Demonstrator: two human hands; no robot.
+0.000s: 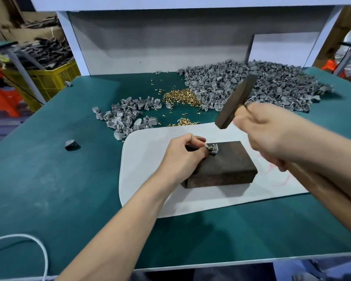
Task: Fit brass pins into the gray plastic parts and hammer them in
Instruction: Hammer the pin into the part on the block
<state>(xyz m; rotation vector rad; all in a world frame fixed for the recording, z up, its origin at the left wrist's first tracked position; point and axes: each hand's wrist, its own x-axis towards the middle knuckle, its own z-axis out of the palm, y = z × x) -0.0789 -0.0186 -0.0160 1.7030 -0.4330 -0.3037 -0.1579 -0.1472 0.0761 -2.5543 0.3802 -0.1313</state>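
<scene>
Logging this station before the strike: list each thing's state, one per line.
hammer: raised over the block, gripped by right hand
gray part: on the block, pin sitting in it, pinched by left hand
block: flat on white mat
brass pins: loose heap on table

Your green table [49, 189] carries a white mat [142, 159], spread under the spot where your left hand [182, 157] pinches a gray part [211, 149]. Beyond that pinch and to its right spreads the big pile of gray parts [251, 86]. Beyond and to its left lies a smaller pile [126, 116]. Between them, past the pinch, sits a heap of brass pins [180, 97], with a smaller heap [182, 122] by the mat's far edge. A lone gray part [70, 144] lies well left of the pinch, and a white cable [28, 237] loops at near left.
</scene>
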